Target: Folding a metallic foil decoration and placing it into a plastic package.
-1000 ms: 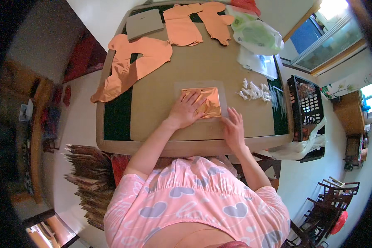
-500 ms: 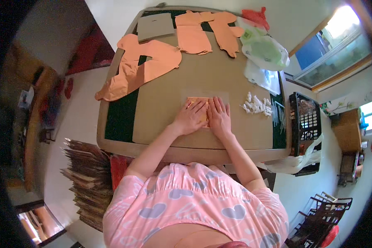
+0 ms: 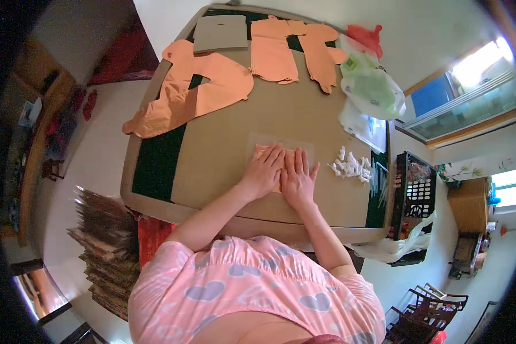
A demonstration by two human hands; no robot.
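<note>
My left hand and my right hand lie side by side, palms down, fingers stretched out. Beneath them is a small folded packet of rose-gold foil, mostly covered by my palms. It rests on a clear plastic sheet or bag on the brown board. Flat, uninflated foil balloons of the same colour are spread farther off: a large one at the left, another at the far middle, and a third shape to its right.
A grey stack of flat cards sits at the far left. Along the right lie white curled bits, clear straws, and a green-white plastic bag. A black crate stands beyond the table's right edge; stacked packets rise at the lower left.
The view has tilted slightly, so the table sits turned. My hands stay on the folded foil; the left has slid inward, closer against the right.
</note>
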